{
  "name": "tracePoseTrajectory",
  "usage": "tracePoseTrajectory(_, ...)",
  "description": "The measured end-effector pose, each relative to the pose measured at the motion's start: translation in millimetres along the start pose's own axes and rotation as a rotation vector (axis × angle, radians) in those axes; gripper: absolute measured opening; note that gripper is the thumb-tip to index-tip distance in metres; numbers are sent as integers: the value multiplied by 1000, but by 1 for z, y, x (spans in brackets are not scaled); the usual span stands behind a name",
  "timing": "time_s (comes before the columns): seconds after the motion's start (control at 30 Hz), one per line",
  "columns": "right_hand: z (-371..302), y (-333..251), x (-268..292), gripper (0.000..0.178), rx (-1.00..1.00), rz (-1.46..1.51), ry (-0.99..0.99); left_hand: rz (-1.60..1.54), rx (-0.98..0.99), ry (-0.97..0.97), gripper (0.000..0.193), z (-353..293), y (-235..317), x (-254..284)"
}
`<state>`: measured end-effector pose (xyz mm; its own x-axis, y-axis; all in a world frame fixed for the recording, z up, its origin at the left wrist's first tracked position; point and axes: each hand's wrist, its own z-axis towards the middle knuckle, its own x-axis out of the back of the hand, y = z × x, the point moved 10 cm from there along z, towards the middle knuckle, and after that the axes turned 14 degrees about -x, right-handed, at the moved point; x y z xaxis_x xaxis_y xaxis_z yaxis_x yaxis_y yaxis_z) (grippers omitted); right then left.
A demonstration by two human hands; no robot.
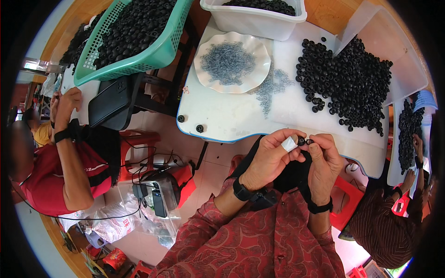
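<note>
Just over the near table edge, my two hands meet at the fingertips. My left hand [273,157], with white tape wrapped on one digit, pinches a small black round part [301,141] with a hole in it. My right hand [324,160] is closed at its fingertips on a tiny dark piece against that part; its exact shape is too small to make out. Beyond them spreads a pile of black round parts [345,78]. A white wavy-rimmed plate [260,69] holds many tiny translucent rings [227,62], and more of these lie loose beside it.
A white tub [255,24] of black parts stands at the table's back, a clear plastic bin [394,51] tipped at the pile. At left are a green basket [125,74], a black phone [110,102] and a person in red [60,171]. Another person [387,222] works at right.
</note>
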<state>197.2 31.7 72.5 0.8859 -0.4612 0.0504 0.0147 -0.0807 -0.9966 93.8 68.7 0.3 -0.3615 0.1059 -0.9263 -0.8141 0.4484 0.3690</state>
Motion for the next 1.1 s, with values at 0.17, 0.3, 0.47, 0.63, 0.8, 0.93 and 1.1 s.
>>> tracePoseTrajectory(0.17, -1, 0, -3, 12, -23, 46, -3, 91, -50, -64, 25, 1, 3, -1)
tracePoseTrajectory(0.3, -2, -1, -1, 12, -14, 21, 10, 111, -85, -71, 22, 0, 8, -6)
tracePoseTrajectory(0.47, -2, -2, 0, 12, 4, -10, 25, 137, -90, -75, 25, -1, 9, -7)
tracePoseTrajectory(0.63, -2, -1, 1, 13, -8, 1, 24, 167, -85, -76, 25, -1, 9, -8)
tracePoseTrajectory(0.8, -2, -1, 0, 13, -8, -11, 28, 169, -85, -79, 25, 0, 8, -7)
tracePoseTrajectory(0.93, -4, -11, -2, 13, 43, -128, 47, 192, -119, -80, 24, 0, 11, -5)
tracePoseTrajectory(1.1, -8, -22, -6, 13, 114, -238, 55, 263, -122, -64, 23, 1, 13, -2)
